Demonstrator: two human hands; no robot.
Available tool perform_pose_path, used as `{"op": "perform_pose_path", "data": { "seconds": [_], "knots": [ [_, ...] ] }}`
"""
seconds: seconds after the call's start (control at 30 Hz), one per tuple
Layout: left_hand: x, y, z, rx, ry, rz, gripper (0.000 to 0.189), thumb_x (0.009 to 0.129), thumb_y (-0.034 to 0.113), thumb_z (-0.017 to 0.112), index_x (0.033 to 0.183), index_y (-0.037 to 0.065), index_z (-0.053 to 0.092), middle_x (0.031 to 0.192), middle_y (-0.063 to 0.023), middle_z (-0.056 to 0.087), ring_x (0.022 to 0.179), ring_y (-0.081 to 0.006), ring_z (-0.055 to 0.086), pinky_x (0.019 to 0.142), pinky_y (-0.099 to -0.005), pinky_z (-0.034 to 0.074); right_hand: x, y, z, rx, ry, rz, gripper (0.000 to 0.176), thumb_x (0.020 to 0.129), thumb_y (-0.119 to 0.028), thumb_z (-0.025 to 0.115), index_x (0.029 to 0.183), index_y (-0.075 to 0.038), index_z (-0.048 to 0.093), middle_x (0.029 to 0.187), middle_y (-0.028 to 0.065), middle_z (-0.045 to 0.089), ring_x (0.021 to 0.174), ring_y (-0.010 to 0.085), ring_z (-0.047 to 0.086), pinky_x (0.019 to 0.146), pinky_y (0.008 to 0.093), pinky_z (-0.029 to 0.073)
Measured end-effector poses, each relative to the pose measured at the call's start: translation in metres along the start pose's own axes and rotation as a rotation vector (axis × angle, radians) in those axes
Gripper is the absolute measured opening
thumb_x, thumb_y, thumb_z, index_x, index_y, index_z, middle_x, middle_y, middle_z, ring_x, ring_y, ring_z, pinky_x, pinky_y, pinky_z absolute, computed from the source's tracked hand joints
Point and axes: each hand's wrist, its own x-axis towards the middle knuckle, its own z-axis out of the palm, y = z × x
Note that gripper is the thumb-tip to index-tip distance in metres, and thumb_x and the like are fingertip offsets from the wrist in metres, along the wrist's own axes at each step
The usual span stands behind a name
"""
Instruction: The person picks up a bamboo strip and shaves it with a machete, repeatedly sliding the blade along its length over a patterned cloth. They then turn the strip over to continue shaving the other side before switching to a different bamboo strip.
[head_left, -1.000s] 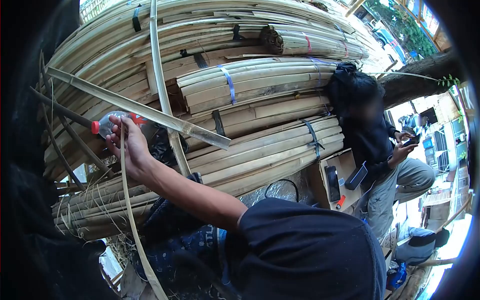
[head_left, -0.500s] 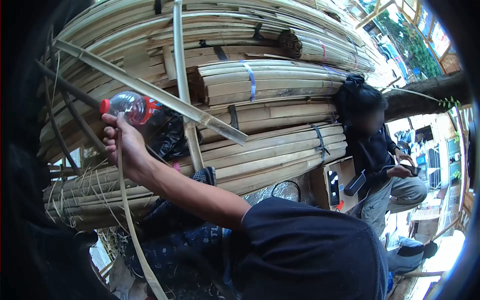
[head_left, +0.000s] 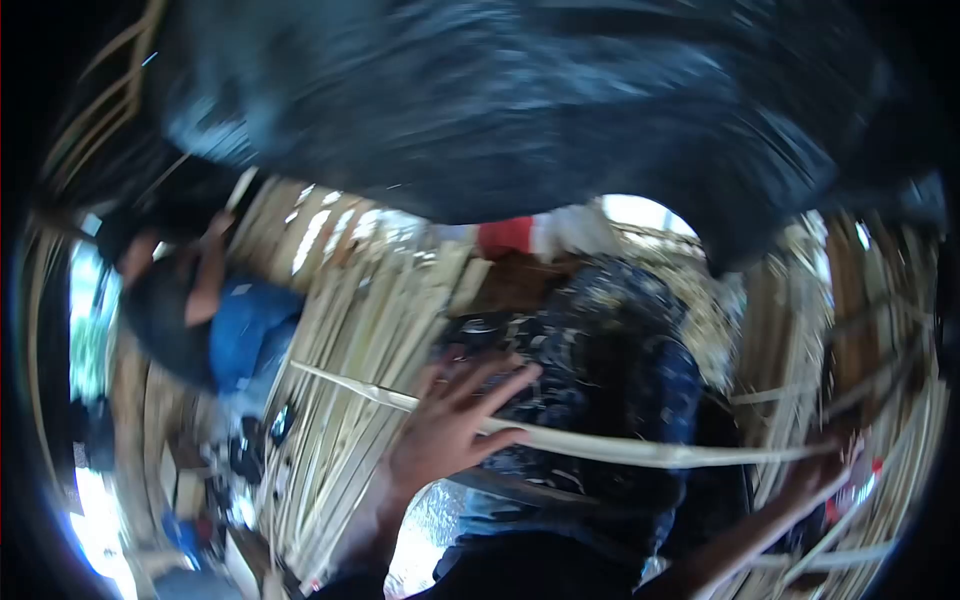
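Observation:
A long, pale bamboo strip [head_left: 640, 452] runs across in front of me, over my dark patterned trousers [head_left: 600, 330]. My left hand [head_left: 450, 425] lies over the strip toward its left end, fingers spread and palm down. Out at the far right, my right hand [head_left: 835, 468] is closed around the strip's other end, smeared by motion. Close beside that hand shows a plastic bottle [head_left: 868, 485] with red parts, partly hidden by the fingers.
Bundled bamboo slats [head_left: 365, 310] lie left of my legs. Another person [head_left: 215, 310] with a raised arm is at the left. Dark plastic sheeting [head_left: 520, 110] hangs across the top. More bamboo [head_left: 900, 400] stands along the right side.
My view has swung away from the bamboo stack toward my lap. My left hand has come into view over the strip. My right hand, still holding the strip near the bottle, now appears at the right.

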Motion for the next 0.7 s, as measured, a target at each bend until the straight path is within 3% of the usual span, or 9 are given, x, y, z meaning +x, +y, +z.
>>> {"op": "perform_pose_path", "data": {
  "seconds": [0.03, 0.07, 0.1, 0.27, 0.43, 0.5, 0.57, 0.63, 0.7],
  "knots": [
    [-0.01, -0.011, 0.018, -0.093, 0.004, 0.044, 0.06, 0.086, 0.045, 0.071, 0.136, 0.013, 0.057, 0.124, -0.0086, 0.063, 0.112, -0.0239, 0.058, 0.105, -0.0433, 0.037, -0.005, 0.02, -0.006, 0.014, -0.017, -0.069, 0.027, 0.1, -0.016, 0.051, 0.118, 0.002, 0.062, 0.121, 0.0124, 0.062, 0.116, 0.024, 0.056, 0.104, 0.0354, 0.042],
    [-0.018, -0.014, 0.018, -0.22, -0.016, -0.002, 0.058, 0.085, 0.047, 0.072, 0.128, 0.01, 0.062, 0.096, -0.0075, 0.07, 0.095, -0.0245, 0.065, 0.096, -0.0403, 0.045, -0.01, 0.059, -0.009, 0.613, 0.207, 0.44, 0.036, 0.098, -0.019, 0.054, 0.126, 0.004, 0.058, 0.136, 0.0179, 0.056, 0.128, 0.0276, 0.051, 0.11, 0.0396, 0.04],
    [-0.028, -0.017, 0.018, -0.278, -0.049, -0.028, 0.052, 0.087, 0.048, 0.071, 0.121, 0.009, 0.066, 0.076, -0.007, 0.069, 0.076, -0.0238, 0.066, 0.077, -0.0383, 0.051, -0.009, 0.092, -0.021, 0.555, 0.189, 0.49, 0.044, 0.097, -0.025, 0.056, 0.129, 0.005, 0.057, 0.143, 0.0202, 0.05, 0.133, 0.0303, 0.047, 0.108, 0.0426, 0.043],
    [-0.074, -0.017, 0.012, -0.591, -0.536, -0.142, 0.041, 0.094, 0.047, 0.064, 0.11, 0.009, 0.067, 0.078, -0.0089, 0.07, 0.064, -0.0214, 0.066, 0.059, -0.0356, 0.05, 0.03, 0.005, 0.034, 0.772, 0.324, 0.633, 0.049, 0.101, -0.031, 0.051, 0.139, 0.0, 0.048, 0.149, 0.0173, 0.046, 0.134, 0.0299, 0.047, 0.112, 0.0434, 0.039],
    [-0.122, -0.031, 0.013, -0.58, -0.25, -0.234, 0.029, 0.1, 0.038, 0.059, 0.11, 0.012, 0.066, 0.086, -0.0072, 0.073, 0.071, -0.0216, 0.07, 0.066, -0.0345, 0.053, 0.036, -0.078, 0.071, 1.022, 0.344, 1.058, 0.051, 0.104, -0.032, 0.046, 0.147, -0.005, 0.04, 0.151, 0.0153, 0.043, 0.135, 0.0291, 0.047, 0.114, 0.0449, 0.037],
    [-0.133, -0.032, -0.001, -0.645, -0.07, -0.315, 0.026, 0.097, 0.034, 0.064, 0.111, 0.012, 0.066, 0.086, -0.0087, 0.073, 0.074, -0.0232, 0.071, 0.067, -0.0357, 0.054, -0.007, -0.085, 0.087, 0.84, 0.045, 0.672, 0.051, 0.106, -0.033, 0.044, 0.149, -0.007, 0.037, 0.149, 0.014, 0.047, 0.13, 0.0285, 0.051, 0.107, 0.0453, 0.042],
    [-0.141, -0.03, -0.008, -0.574, 0.072, -0.47, 0.026, 0.095, 0.027, 0.068, 0.113, 0.009, 0.064, 0.087, -0.0113, 0.073, 0.075, -0.0245, 0.072, 0.067, -0.0367, 0.055, -0.029, -0.092, 0.1, 0.932, -0.083, 0.755, 0.057, 0.104, -0.035, 0.047, 0.148, -0.001, 0.035, 0.139, 0.0168, 0.052, 0.125, 0.0271, 0.054, 0.108, 0.0399, 0.041],
    [-0.15, -0.036, 0.008, -0.587, 0.3, -0.539, 0.029, 0.093, 0.021, 0.069, 0.116, 0.006, 0.062, 0.087, -0.013, 0.073, 0.076, -0.0237, 0.072, 0.068, -0.0359, 0.055, -0.026, -0.18, 0.095, 0.543, -0.439, 0.702, 0.052, 0.104, -0.035, 0.046, 0.141, 0.002, 0.046, 0.127, 0.0151, 0.061, 0.113, 0.0263, 0.061, 0.099, 0.0374, 0.046],
    [-0.152, -0.038, 0.012, -0.564, 0.381, -0.588, 0.03, 0.093, 0.015, 0.069, 0.119, 0.002, 0.06, 0.088, -0.0139, 0.072, 0.084, -0.0184, 0.071, 0.071, -0.0331, 0.054, -0.043, -0.157, 0.095, 0.512, -0.73, 0.452, 0.037, 0.103, -0.021, 0.05, 0.132, 0.001, 0.057, 0.11, 0.0125, 0.068, 0.099, 0.0232, 0.065, 0.087, 0.0341, 0.05]
  ]
}}
